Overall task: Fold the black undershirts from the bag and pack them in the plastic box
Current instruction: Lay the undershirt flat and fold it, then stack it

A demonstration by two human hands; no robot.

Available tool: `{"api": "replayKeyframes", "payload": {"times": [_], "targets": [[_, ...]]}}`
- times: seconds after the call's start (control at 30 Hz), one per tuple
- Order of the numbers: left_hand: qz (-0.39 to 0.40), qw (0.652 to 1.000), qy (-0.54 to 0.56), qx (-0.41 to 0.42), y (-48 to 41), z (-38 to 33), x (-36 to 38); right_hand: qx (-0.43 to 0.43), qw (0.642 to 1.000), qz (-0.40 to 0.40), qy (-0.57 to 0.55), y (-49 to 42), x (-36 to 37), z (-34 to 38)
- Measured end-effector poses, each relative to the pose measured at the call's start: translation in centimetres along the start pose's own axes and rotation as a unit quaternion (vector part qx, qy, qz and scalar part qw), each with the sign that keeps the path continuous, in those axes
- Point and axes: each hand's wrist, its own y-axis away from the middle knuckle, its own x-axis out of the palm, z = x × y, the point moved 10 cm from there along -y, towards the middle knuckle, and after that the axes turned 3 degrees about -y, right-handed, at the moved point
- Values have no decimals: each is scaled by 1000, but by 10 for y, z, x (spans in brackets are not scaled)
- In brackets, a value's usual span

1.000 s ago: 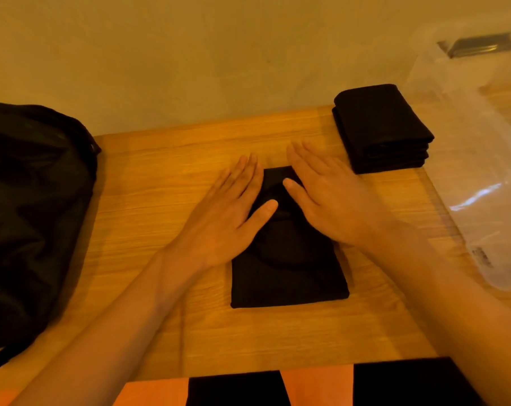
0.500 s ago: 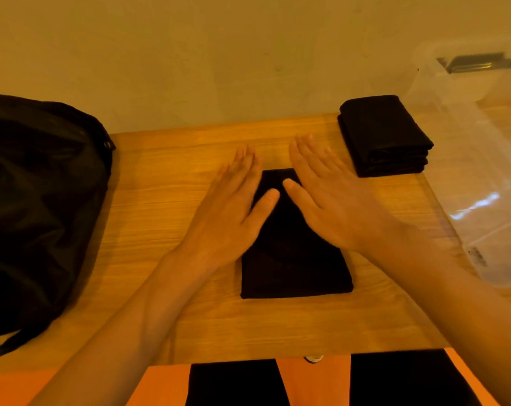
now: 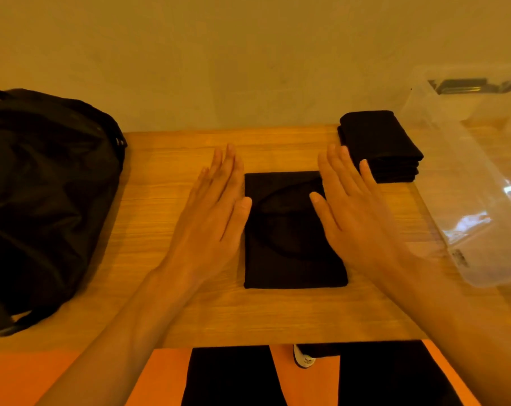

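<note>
A folded black undershirt [image 3: 292, 232] lies as a neat rectangle in the middle of the wooden table [image 3: 160, 200]. My left hand [image 3: 213, 218] lies flat along its left edge, fingers straight. On the right edge lies my right hand [image 3: 354, 218], also flat with straight fingers, thumb on the cloth. A stack of folded black undershirts [image 3: 380, 145] sits at the back right. The clear plastic box [image 3: 477, 177] stands at the far right. The black bag [image 3: 43, 194] slumps on the table's left end.
A plain wall runs behind the table. Below the table's front edge are my legs in black and an orange floor [image 3: 166, 373]. A white shoe tip [image 3: 304, 358] shows under the edge.
Both hands have slid apart, from on top of the undershirt's far half out to its left and right edges. The view has tilted slightly.
</note>
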Motion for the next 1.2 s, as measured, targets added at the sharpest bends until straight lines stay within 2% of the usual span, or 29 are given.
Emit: {"api": "replayKeyframes", "payload": {"times": [0.1,0.17,0.37,0.47,0.6,0.7,0.83,0.93,1.03,1.2], "targets": [[62,997,-36,27,25,-20,13,-24,998,47,41,30,14,19],[93,994,-45,33,43,-27,22,-10,997,73,27,49,23,28],[174,975,-116,74,90,-35,55,-3,995,102,18,89,41,39],[154,976,-131,84,92,-32,55,-11,992,126,18,90,52,30],[179,972,-134,69,97,-27,55,-32,990,137,11,96,49,17],[147,979,-115,77,102,-26,43,-44,991,127,-5,102,39,6],[35,985,-119,117,98,-37,23,-98,995,10,-3,107,5,11],[0,976,-148,158,88,-48,20,-159,987,-39,11,108,-3,22],[-17,969,-162,187,84,-54,19,-200,978,-51,12,110,-5,24],[-31,968,-148,201,87,-51,17,-213,976,-48,19,112,-4,21]]}}
